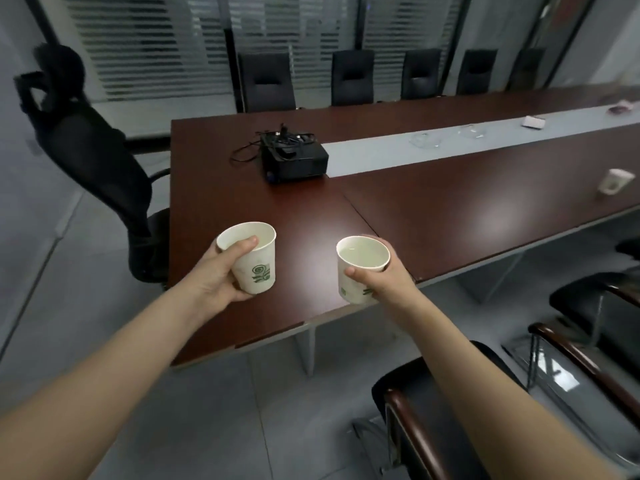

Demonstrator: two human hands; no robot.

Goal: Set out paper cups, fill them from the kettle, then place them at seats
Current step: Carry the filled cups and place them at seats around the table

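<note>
left hand (218,275), right hand (384,282) grip two of three cups (258,268) (349,289) (614,181).

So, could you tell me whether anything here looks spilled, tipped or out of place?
No spill shows. The far-right cup on the table seems to lean, perhaps from the wide lens. Loose cables sprawl beside the black box.

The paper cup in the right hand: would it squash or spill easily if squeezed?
Probably squashes: the cup looks like thin paper, and the right hand wraps its wall. It likely spills with a tilt, since the liquid stands near the rim. Being full, it is probably heavier than it looks.
</note>
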